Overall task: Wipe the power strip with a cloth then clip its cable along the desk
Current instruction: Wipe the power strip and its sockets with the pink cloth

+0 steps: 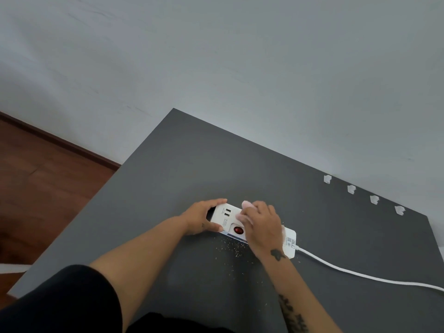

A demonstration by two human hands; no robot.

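- My black sleeve [60, 299] fills the near left corner, my two bare forearms reaching out from it over the dark grey tabletop [168, 169].
- My left hand [203, 218] grips the far left end of the white power strip [227, 217], fingers curled over its far edge and thumb pressed on its near edge.
- My right hand [260, 224] lies palm-down across the middle of the strip, closed over a pale pink cloth [246, 205] that peeks out past my fingertips and presses against the strip's top face.
- The strip rests flat near the middle of the tabletop, running from far left to near right; two USB ports and a red switch [238, 230] show between my hands.
- Fine light specks [230, 248] are scattered on the tabletop just near of the strip.
- The white cable [360, 275] leaves the strip's right end and trails loose across the tabletop to the right edge of view.
- Four white cable clips [351, 189] sit in a row along the far right edge of the tabletop, beside the pale wall [240, 56], well apart from the cable.
- Reddish wood floor [36, 183] shows at left.
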